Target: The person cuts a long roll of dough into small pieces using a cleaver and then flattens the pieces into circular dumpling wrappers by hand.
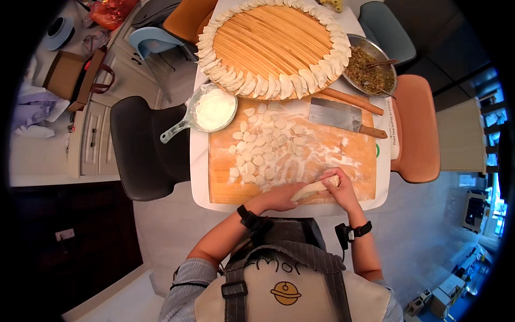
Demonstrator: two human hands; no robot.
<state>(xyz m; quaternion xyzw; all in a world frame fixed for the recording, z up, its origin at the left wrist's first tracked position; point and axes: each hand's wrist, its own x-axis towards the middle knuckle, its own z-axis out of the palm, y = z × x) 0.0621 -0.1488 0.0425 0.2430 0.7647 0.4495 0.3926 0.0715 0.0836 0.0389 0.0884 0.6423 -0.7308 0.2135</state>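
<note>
A pale roll of dough (314, 189) slants across the near edge of the floured wooden board (225, 197). Its lower left end is in my left hand (283, 196), whose fingers are partly hidden. My right hand (339, 186) grips the upper right end, thumb and fingers around it. Many small cut dough pieces (259, 149) lie scattered on the board, left of the middle. Loose flour (334, 155) streaks the board beyond my hands. A cleaver (336, 114) rests flat at the board's far right, its wooden handle pointing right.
A round slatted tray (273, 44) ringed with folded dumplings stands at the far side. Left of it is a handled bowl of flour (213, 108). A metal bowl of filling (370, 66) and a rolling pin (352, 100) are on the right. Chairs (416, 129) flank the table.
</note>
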